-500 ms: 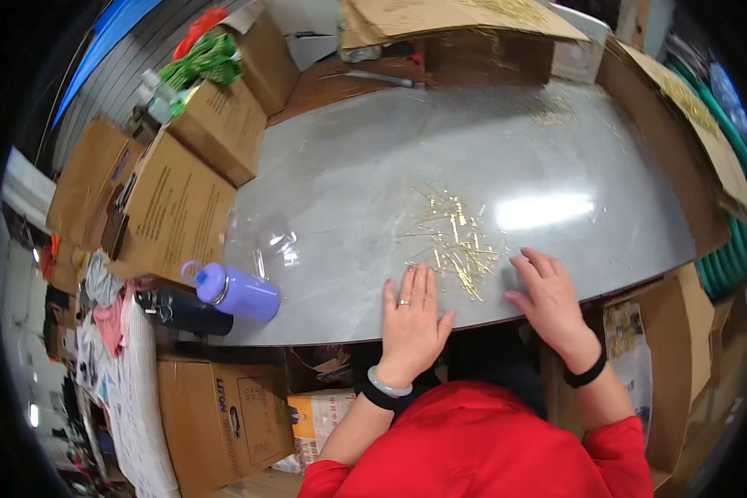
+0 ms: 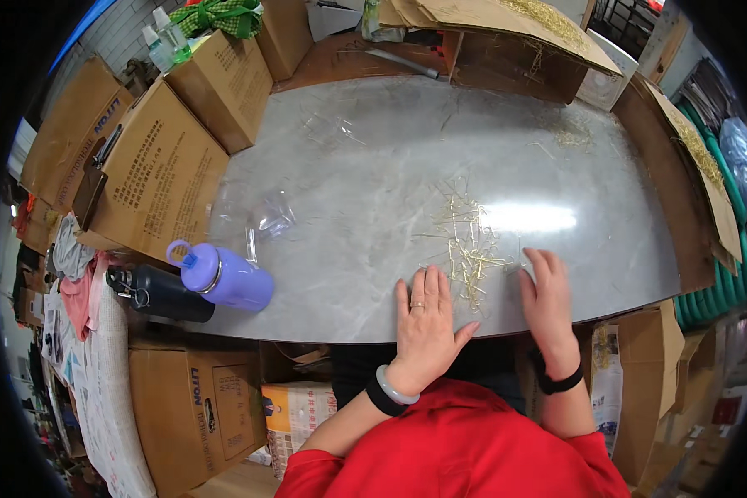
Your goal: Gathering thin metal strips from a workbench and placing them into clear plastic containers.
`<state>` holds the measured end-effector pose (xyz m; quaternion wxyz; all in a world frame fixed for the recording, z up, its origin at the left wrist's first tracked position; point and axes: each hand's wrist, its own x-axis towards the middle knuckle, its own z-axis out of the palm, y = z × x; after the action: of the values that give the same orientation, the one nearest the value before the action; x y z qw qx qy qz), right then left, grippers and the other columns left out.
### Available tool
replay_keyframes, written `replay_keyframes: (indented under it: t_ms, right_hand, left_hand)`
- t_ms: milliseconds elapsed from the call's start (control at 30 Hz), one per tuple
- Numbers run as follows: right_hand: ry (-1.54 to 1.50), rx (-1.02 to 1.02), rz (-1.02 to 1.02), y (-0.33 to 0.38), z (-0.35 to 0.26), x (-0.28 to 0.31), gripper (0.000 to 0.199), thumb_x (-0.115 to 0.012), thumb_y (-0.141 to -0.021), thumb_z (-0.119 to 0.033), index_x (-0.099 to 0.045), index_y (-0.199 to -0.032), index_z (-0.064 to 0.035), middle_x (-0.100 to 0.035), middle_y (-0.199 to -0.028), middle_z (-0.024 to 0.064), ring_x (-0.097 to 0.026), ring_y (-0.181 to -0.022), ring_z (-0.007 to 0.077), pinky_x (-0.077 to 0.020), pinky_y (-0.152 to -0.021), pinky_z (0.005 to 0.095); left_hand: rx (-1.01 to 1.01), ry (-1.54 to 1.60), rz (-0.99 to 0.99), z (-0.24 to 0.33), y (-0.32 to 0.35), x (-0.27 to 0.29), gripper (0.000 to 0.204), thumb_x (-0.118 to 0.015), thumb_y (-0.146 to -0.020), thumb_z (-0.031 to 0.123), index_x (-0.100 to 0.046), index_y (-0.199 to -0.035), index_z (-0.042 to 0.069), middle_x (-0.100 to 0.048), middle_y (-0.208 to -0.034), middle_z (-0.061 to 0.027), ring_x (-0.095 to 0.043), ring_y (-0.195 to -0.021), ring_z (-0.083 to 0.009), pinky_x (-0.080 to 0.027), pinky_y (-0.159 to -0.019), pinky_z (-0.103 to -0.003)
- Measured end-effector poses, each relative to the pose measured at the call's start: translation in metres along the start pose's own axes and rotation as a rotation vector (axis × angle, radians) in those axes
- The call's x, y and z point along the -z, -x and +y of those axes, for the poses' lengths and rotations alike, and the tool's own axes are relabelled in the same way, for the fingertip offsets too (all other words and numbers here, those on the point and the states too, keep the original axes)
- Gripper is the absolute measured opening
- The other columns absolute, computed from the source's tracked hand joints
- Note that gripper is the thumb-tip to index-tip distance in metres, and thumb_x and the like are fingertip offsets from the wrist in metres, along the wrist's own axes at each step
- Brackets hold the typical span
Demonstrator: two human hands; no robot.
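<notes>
Loose heap of thin gold-coloured pins (image 2: 471, 257) on the grey desk (image 2: 349, 207), lying crosswise over one another, with the near end of the heap close to the desk's front edge. Likely hazards: because the pins overlap, lifting one could drag its neighbours along; a broad sweep toward the body could carry the nearest ones over the edge; a hard press on an upturned end might prick a finger or bend the wire. The bright reflection beside the heap could also make stray pins easy to miss.

The heap lies between the two hands, just right of the left hand's fingers and reaching farther back than their tips. The left hand (image 2: 426, 324) is palm down, fingers straight and together, thumb spread, with nothing seen in its grasp. The right hand (image 2: 548, 290) is just beside the heap's right margin, fingers partly bent; blur at its tips leaves it uncertain whether a pin is pinched there.

Farther out: a clear plastic bag (image 2: 274, 212) and a purple bottle (image 2: 239, 282) at left, the latter against a black bottle (image 2: 170, 303); scattered pins (image 2: 573, 133) at the back right; an open cardboard box (image 2: 515, 70) behind.
</notes>
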<state>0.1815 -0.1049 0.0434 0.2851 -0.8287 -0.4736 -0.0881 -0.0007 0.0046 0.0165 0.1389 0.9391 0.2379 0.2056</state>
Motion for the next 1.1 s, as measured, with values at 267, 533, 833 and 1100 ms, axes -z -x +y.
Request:
replay_keyframes:
  t_ms: [267,533,833,1100]
  right_hand:
    - [0.105,0.096,-0.111,-0.011,-0.008,-0.021,0.035,-0.068,-0.086,-0.008,-0.063,-0.121,-0.0049,-0.061,-0.113,0.0141,-0.057,-0.101,0.0345,-0.0483,-0.087,0.0428]
    - [-0.203,0.141,-0.098,0.014,-0.004,-0.011,0.032,-0.06,-0.087,0.002,-0.064,-0.119,-0.0027,-0.062,-0.12,0.0165,-0.057,-0.112,0.038,-0.0475,-0.097,0.0438]
    - [0.374,-0.525,-0.195,0.08,0.156,0.06,0.07,-0.052,-0.103,-0.038,-0.03,-0.153,0.0051,-0.026,-0.161,0.0287,-0.023,-0.15,0.0415,-0.0173,-0.124,0.0488]
    - [0.107,0.123,-0.287,0.038,-0.002,-0.003,0.069,-0.065,-0.094,-0.019,-0.035,-0.15,0.0058,-0.033,-0.157,0.0288,-0.03,-0.147,0.0429,-0.0247,-0.122,0.0484]
  left_hand:
    - [0.066,-0.018,-0.015,0.011,-0.017,-0.009,0.092,-0.073,-0.083,0.05,-0.043,-0.141,-0.014,-0.038,-0.149,-0.027,-0.03,-0.142,-0.0403,-0.02,-0.117,-0.063]
    - [0.02,-0.061,-0.04,-0.001,-0.01,-0.008,0.08,-0.071,-0.088,0.041,-0.043,-0.142,-0.01,-0.041,-0.148,-0.0236,-0.035,-0.141,-0.0387,-0.023,-0.117,-0.06]
    - [0.003,0.039,0.043,-0.025,-0.002,0.005,0.07,-0.078,-0.082,0.027,-0.05,-0.138,-0.006,-0.048,-0.142,-0.0211,-0.043,-0.134,-0.0387,-0.031,-0.115,-0.055]
    - [0.048,0.049,0.127,-0.035,-0.001,0.011,0.065,-0.079,-0.081,0.027,-0.055,-0.131,-0.006,-0.052,-0.135,-0.0204,-0.048,-0.125,-0.0401,-0.035,-0.111,-0.054]
